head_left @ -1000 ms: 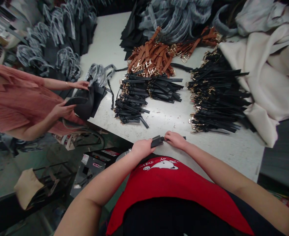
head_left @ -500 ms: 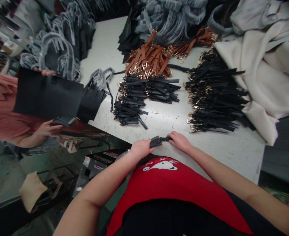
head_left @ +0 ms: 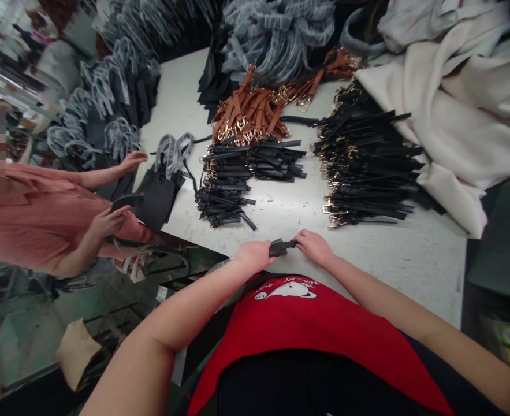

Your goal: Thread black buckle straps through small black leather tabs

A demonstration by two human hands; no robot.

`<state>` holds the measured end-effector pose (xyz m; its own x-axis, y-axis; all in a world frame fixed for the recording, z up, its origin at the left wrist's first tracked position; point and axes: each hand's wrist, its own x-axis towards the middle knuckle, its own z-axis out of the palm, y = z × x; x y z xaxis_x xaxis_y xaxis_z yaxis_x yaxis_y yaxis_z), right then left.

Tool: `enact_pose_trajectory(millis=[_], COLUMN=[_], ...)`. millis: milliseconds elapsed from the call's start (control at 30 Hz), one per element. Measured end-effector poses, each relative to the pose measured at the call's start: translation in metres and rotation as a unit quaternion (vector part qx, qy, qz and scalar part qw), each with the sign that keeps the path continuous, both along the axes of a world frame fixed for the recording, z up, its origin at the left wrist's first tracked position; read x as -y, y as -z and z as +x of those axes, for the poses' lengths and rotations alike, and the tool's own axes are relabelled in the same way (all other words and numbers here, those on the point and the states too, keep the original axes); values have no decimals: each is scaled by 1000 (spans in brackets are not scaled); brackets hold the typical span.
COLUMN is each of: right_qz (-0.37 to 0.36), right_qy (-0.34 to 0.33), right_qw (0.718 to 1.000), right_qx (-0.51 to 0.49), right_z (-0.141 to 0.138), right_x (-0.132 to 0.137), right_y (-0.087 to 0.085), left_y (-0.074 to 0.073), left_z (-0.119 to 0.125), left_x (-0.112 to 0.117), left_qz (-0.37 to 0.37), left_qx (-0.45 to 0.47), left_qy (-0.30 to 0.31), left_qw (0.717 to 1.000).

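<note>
Just above the table's front edge, my left hand (head_left: pixel 255 256) is closed around a dark, flat, block-like piece (head_left: pixel 278 248), whose exact kind I cannot make out. My right hand (head_left: pixel 314 246) pinches a thin black strap (head_left: pixel 291 244) that meets the end of this piece. How the two join is too small to tell. Beyond my hands lies a pile of black straps with gold buckles (head_left: pixel 226 190). A larger pile of similar black straps (head_left: pixel 367 167) is to the right. Brown straps with gold rings (head_left: pixel 255 110) lie behind the nearer pile.
A co-worker in a pink shirt (head_left: pixel 42 214) stands at the left, holding a dark curved item (head_left: pixel 127 201). Near that person is a black panel with wrapped handles (head_left: pixel 157 196). Wrapped grey handles (head_left: pixel 280 40) are heaped at the back; cream material (head_left: pixel 445 115) covers the right side.
The view has shifted slightly to the right. My hands keep their hold, with a little less gap between them. The co-worker has let go of a large black panel and now reaches over the table.
</note>
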<state>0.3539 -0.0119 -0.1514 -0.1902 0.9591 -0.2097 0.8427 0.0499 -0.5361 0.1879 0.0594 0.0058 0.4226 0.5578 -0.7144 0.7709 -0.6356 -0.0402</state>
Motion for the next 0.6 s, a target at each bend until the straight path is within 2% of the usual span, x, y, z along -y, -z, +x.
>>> enact_pose_trajectory(millis=[233, 467, 600], right_qz=[5, 1, 8], right_qy=[-7, -10, -45], right_qw=[1000, 999, 995], right_qx=[11, 48, 83], right_z=[-1, -3, -7], right_x=[0, -1, 5], right_y=[-3, -10, -14], left_y=[1, -9, -9], left_z=[8, -34, -41], left_x=[2, -1, 12], left_qz=[-1, 23, 13], left_qx=[0, -18, 0], left_qy=[11, -35, -46], left_qw=[1000, 999, 999])
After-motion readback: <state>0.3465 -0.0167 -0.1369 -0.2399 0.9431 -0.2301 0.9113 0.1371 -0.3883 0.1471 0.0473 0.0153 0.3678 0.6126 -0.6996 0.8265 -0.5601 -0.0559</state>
